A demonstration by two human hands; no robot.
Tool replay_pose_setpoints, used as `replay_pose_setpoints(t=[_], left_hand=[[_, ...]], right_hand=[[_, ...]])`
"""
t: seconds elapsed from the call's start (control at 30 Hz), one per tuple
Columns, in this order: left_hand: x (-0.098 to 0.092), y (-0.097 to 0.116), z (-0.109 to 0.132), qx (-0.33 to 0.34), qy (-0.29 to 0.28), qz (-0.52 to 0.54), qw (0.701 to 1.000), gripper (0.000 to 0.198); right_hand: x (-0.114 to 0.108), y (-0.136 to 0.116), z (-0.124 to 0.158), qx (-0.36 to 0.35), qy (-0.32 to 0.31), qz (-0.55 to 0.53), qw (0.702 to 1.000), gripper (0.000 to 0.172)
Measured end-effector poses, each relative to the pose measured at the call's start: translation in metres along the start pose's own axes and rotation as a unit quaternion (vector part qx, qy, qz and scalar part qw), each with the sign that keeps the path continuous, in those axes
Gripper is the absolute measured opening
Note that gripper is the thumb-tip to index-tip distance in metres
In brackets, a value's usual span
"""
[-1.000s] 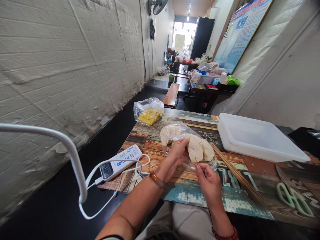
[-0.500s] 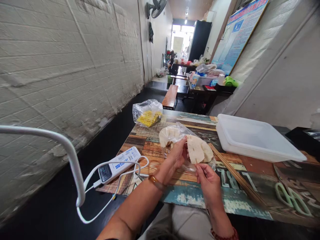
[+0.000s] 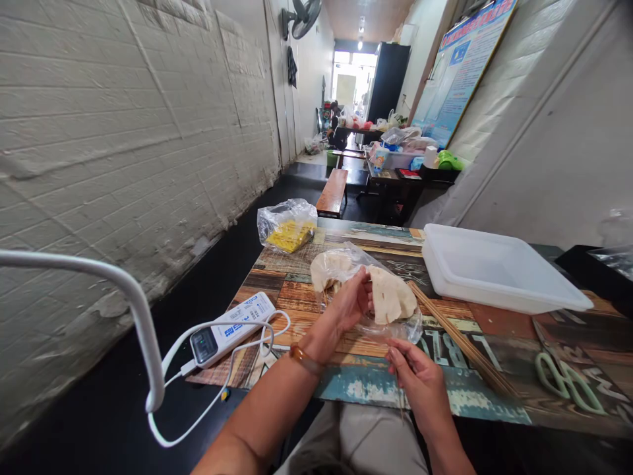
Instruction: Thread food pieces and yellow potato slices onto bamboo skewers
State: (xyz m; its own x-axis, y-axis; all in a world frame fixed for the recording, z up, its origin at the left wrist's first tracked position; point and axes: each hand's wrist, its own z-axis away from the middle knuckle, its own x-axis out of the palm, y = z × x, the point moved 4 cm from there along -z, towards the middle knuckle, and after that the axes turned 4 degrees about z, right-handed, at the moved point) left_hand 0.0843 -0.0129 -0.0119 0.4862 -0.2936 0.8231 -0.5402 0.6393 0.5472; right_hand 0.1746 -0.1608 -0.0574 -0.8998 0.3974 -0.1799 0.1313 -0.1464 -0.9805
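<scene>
My left hand (image 3: 352, 302) is closed at the left edge of a pale, limp sheet (image 3: 386, 295) that looks like tofu skin, its fingers partly hidden behind it. The end of a thin stick pokes out below the sheet. Closer to my body, my right hand (image 3: 418, 373) pinches a thin bamboo skewer (image 3: 401, 401), apart from the sheet. More pale sheets (image 3: 326, 267) lie in a clear plastic bag (image 3: 363, 251) under and around my left hand. A bundle of bamboo skewers (image 3: 459, 340) rests on the table to the right.
A white plastic tub (image 3: 499, 290) sits on the wooden-patterned table (image 3: 297, 287) at the right, with green-handled scissors (image 3: 568, 382) before it. A clear bag with yellow contents (image 3: 289, 234) lies at the back left. A white power bank (image 3: 232, 330) with a cable (image 3: 227, 389) is at the left edge.
My right hand has drawn down and away from the sheet, with a skewer now showing below its fingers. My left hand stays at the sheet. The view has shifted slightly right.
</scene>
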Motion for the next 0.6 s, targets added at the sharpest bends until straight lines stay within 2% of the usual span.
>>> replay_pose_setpoints(t=[0.1, 0.2, 0.33, 0.4, 0.47, 0.5, 0.6], left_hand=[[-0.003, 0.000, -0.001, 0.000, 0.021, -0.052, 0.998, 0.041], [0.001, 0.006, 0.005, 0.039, 0.027, -0.151, 0.987, 0.044], [0.013, 0.024, 0.027, 0.100, 0.010, -0.279, 0.955, 0.045], [0.015, 0.041, 0.041, 0.167, 0.026, -0.321, 0.932, 0.042], [0.015, 0.063, 0.055, 0.257, 0.067, -0.388, 0.882, 0.037], [0.014, 0.073, 0.061, 0.301, 0.086, -0.436, 0.844, 0.035], [0.015, 0.092, 0.074, 0.387, 0.097, -0.608, 0.686, 0.042]], right_hand=[[-0.007, -0.004, 0.001, -0.001, 0.034, -0.004, 0.999, 0.034], [-0.016, -0.008, 0.001, -0.007, 0.059, 0.015, 0.998, 0.035], [-0.030, -0.010, 0.005, 0.008, 0.082, 0.028, 0.996, 0.037], [-0.035, -0.012, 0.009, 0.015, 0.090, 0.033, 0.995, 0.038], [-0.037, -0.014, 0.012, 0.015, 0.088, 0.040, 0.995, 0.038], [-0.037, -0.014, 0.014, 0.013, 0.083, 0.041, 0.996, 0.038], [-0.034, -0.014, 0.019, 0.010, 0.049, 0.034, 0.998, 0.037]])
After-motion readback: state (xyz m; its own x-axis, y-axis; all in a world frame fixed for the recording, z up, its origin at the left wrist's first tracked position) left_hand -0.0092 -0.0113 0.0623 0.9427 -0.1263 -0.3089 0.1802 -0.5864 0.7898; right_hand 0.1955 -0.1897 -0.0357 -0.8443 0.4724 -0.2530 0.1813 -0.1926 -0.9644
